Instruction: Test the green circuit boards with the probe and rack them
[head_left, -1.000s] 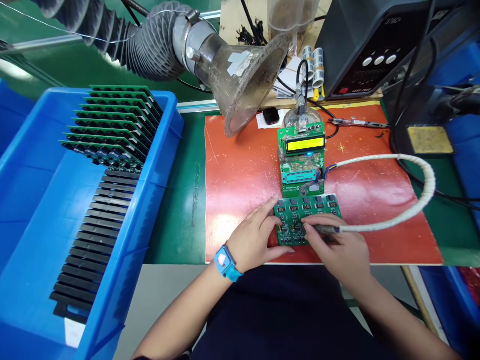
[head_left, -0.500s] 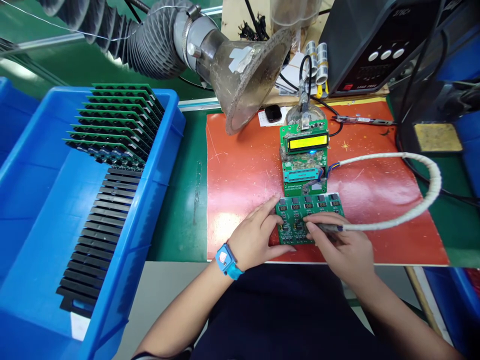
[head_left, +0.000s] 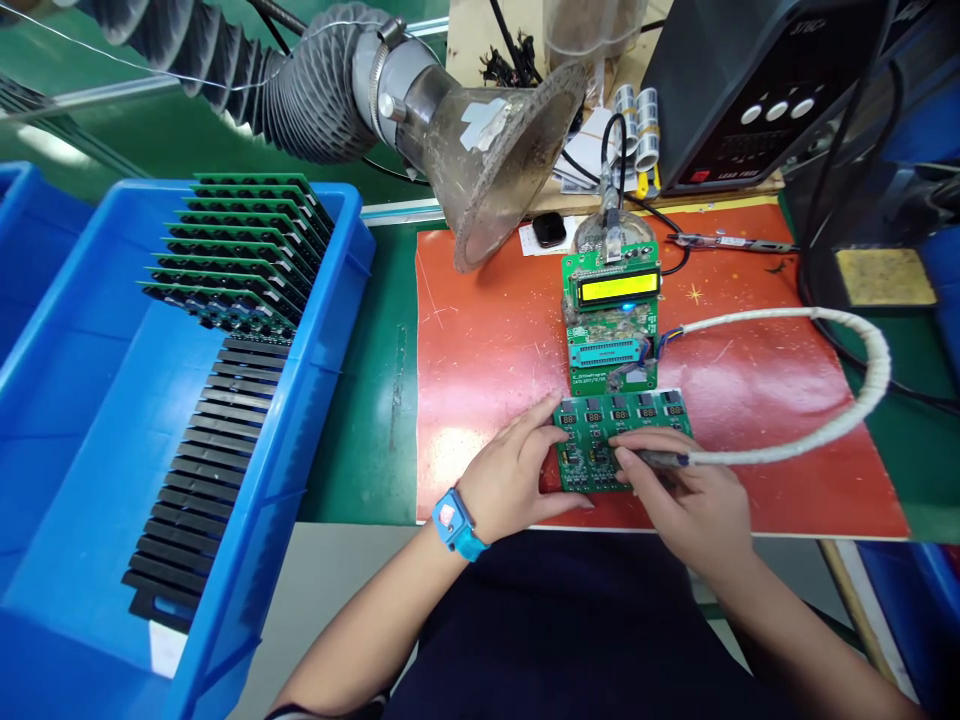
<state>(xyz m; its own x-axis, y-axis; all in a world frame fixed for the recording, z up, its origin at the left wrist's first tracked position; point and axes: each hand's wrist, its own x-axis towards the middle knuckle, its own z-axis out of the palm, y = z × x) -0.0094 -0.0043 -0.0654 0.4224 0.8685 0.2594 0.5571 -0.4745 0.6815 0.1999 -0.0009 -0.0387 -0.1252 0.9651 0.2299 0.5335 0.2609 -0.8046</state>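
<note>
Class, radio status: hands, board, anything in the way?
Left hand on green board; right hand gripping probe over it. Board on red mat. Display unit close beyond, apparently not blocking.

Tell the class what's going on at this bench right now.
A person's left hand rests at the left edge of a green circuit board. The right hand holds a pen-like tool at the board; its tip is hidden. A white cable links it to a second board with a lit yellow display. More boards stand in a blue bin to the left.
</note>
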